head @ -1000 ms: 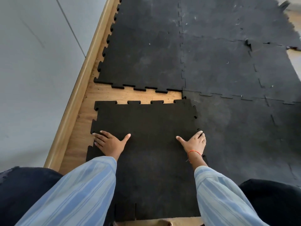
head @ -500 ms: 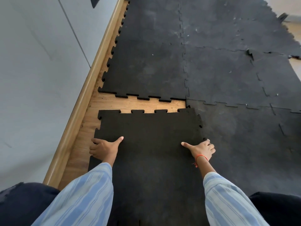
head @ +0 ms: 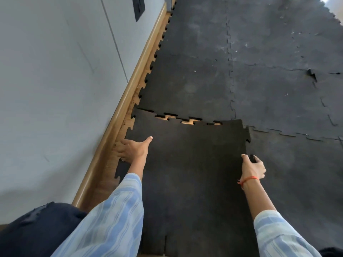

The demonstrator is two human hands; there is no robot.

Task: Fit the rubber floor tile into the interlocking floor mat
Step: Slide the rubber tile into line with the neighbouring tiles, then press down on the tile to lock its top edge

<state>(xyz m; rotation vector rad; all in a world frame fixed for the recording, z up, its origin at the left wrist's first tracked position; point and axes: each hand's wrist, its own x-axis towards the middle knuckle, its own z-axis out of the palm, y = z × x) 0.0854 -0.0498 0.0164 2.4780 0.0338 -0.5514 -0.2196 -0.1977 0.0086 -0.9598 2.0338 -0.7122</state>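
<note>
The loose black rubber floor tile (head: 189,169) lies in front of me with toothed edges. Its far edge meets the teeth of the laid interlocking floor mat (head: 194,84), with small gaps of wood floor showing between the teeth. The tile's right edge overlaps the mat on the right. My left hand (head: 132,150) grips the tile's left edge, thumb on top. My right hand (head: 253,168) grips the right edge, fingers curled around it.
A grey wall (head: 55,80) with a wooden skirting board (head: 118,117) runs along the left, close to the tile. A strip of bare wood floor (head: 109,169) lies between skirting and tile. My dark knees sit at the bottom corners.
The tile has slid forward, closing the strip of wood floor between it and the mat. Both hands moved from flat on top to gripping the tile's side edges.
</note>
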